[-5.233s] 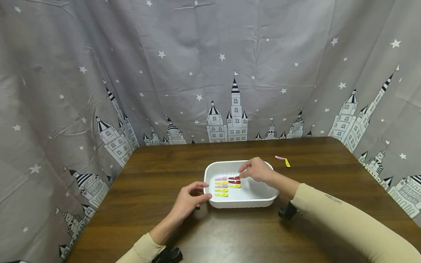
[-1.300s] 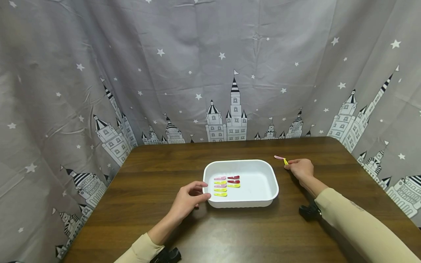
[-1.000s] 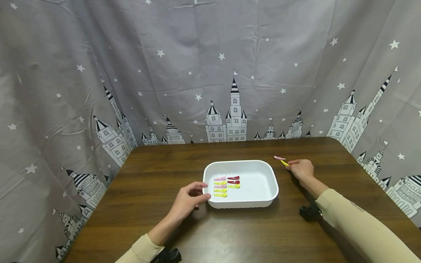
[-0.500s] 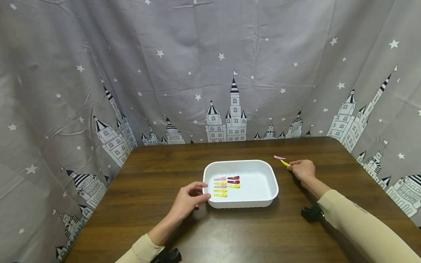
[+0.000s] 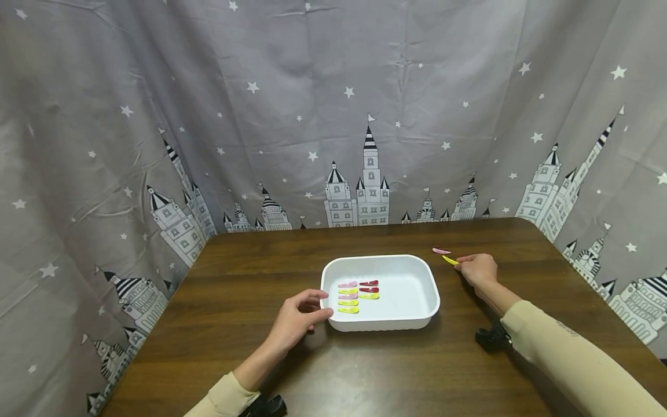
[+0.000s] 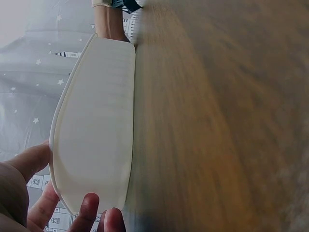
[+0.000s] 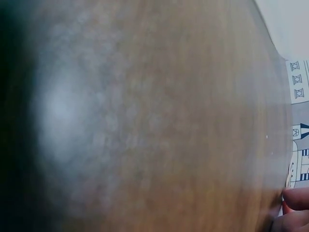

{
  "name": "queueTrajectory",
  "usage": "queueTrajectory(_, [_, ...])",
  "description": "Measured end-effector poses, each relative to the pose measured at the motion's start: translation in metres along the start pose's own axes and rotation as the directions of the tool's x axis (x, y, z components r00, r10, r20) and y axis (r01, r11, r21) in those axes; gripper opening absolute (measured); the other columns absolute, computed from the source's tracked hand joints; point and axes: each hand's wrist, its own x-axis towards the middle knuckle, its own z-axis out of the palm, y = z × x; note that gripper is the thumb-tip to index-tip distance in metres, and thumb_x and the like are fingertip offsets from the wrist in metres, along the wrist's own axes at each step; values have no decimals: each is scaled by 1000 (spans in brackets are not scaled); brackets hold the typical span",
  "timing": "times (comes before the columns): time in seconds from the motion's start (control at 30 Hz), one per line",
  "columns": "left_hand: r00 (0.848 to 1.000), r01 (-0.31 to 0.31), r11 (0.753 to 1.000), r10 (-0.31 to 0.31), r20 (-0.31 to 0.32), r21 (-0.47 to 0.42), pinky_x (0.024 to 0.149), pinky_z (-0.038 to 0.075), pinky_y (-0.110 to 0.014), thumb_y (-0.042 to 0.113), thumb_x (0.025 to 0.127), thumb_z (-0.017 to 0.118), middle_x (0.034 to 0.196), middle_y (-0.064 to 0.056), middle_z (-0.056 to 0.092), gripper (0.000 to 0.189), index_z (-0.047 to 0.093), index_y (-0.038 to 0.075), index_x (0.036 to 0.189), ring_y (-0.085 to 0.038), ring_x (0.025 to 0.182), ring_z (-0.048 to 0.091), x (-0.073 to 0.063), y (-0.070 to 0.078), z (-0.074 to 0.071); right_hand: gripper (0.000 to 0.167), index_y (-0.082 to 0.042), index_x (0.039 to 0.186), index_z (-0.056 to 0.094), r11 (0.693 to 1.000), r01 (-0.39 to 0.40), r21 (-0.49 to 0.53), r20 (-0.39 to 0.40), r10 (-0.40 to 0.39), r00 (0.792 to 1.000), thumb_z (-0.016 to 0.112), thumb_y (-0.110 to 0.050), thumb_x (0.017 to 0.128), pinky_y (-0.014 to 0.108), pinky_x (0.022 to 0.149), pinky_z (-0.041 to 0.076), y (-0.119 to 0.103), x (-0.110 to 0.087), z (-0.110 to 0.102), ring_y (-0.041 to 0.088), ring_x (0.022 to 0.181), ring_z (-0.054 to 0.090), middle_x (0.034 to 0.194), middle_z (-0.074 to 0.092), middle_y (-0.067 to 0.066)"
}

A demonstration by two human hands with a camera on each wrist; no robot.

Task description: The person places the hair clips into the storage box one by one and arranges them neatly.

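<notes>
A white tray (image 5: 383, 325) stands on the table, with small snap hair clips laid flat in two columns in its left half. The left column mixes pink clips (image 5: 347, 284) and yellow clips (image 5: 348, 310); the other has two red clips (image 5: 369, 283) above a yellow one. My left hand (image 5: 294, 321) holds the tray's left rim, thumb and fingers against it in the left wrist view. Right of the tray, my right hand (image 5: 478, 269) pinches one end of a yellow hair clip (image 5: 450, 260). Its fingertips barely show in the right wrist view, where the clip cannot be made out.
A pink hair clip (image 5: 441, 251) with a dark reddish edge lies on the brown wooden table (image 5: 260, 260), just behind the yellow clip. Behind the table hangs a grey curtain (image 5: 292, 116) printed with castles and stars.
My right hand has left the tray, reached the clips on the table at right and drawn the yellow clip apart from the pink one. The left hand stays at the rim.
</notes>
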Motion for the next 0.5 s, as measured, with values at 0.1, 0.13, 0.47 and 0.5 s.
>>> queueTrajectory(0.1, [1000, 0, 1000, 0, 3, -2, 62, 54, -34, 25, 83, 83, 108, -14, 69, 37, 71, 11, 115, -24, 89, 62, -1, 0, 0, 22, 5, 102, 76, 1000, 3, -21, 4, -3, 1000, 72, -10, 86, 25, 49, 39, -1, -2, 0, 15, 63, 51, 90, 72, 13])
queueTrajectory(0.13, [1000, 0, 1000, 0, 4, -3, 62, 54, -34, 25, 83, 84, 107, -13, 69, 37, 71, 11, 115, -24, 89, 62, -1, 0, 0, 22, 5, 102, 76, 1000, 4, -27, 7, -4, 1000, 72, -10, 86, 25, 50, 39, -1, -2, 0, 15, 64, 51, 88, 72, 12])
queueTrajectory(0.47, [1000, -2, 1000, 2, 7, -13, 61, 53, -33, 25, 83, 84, 108, -13, 69, 37, 71, 11, 115, -24, 89, 61, -1, 0, -1, 24, 8, 106, 73, 1000, -4, 15, 60, 3, 998, 70, -8, 88, 23, 41, 36, -4, -3, -5, 6, 43, 44, 67, 62, 0])
queueTrajectory(0.5, [1000, -4, 1000, 4, 6, -13, 61, 53, -33, 25, 83, 84, 108, -13, 69, 37, 71, 11, 115, -24, 89, 61, -1, 1, -1, 23, 8, 106, 73, 1000, -1, 19, 61, 0, 998, 70, -8, 88, 23, 40, 35, -6, -3, -6, 6, 42, 43, 68, 63, 0])
